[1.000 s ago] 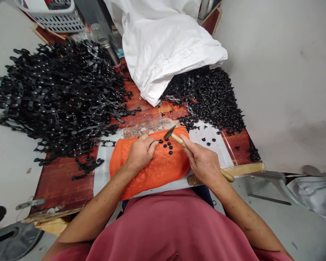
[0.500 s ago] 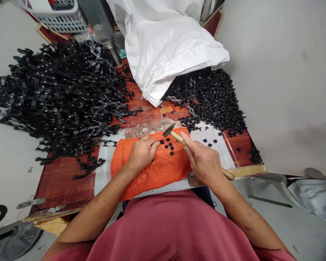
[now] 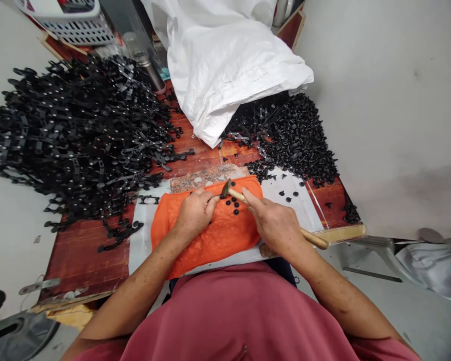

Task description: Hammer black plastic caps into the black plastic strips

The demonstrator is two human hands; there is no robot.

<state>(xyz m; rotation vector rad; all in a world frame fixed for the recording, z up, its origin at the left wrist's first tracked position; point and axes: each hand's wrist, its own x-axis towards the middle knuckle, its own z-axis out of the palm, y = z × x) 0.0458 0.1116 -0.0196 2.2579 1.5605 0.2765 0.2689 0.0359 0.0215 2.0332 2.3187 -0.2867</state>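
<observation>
My right hand (image 3: 276,224) is wrapped round the wooden handle of a small hammer (image 3: 244,199). The hammer's dark head (image 3: 225,188) is down against the fingertips of my left hand (image 3: 195,210). That left hand lies on an orange cloth (image 3: 214,235) with its fingers pinched together on a small black part that I can barely see. Several small black round pieces (image 3: 233,204) lie loose on the cloth just right of the pinch.
A big heap of black strap-like parts (image 3: 78,135) fills the left of the red wooden board (image 3: 86,250). A pile of small black caps (image 3: 296,140) lies at the right, below a white sack (image 3: 229,65). A plastic basket (image 3: 71,22) stands at the back left.
The hammer head has come down and leftward, from raised above the cloth to right at my left fingertips. My left hand has stayed in place.
</observation>
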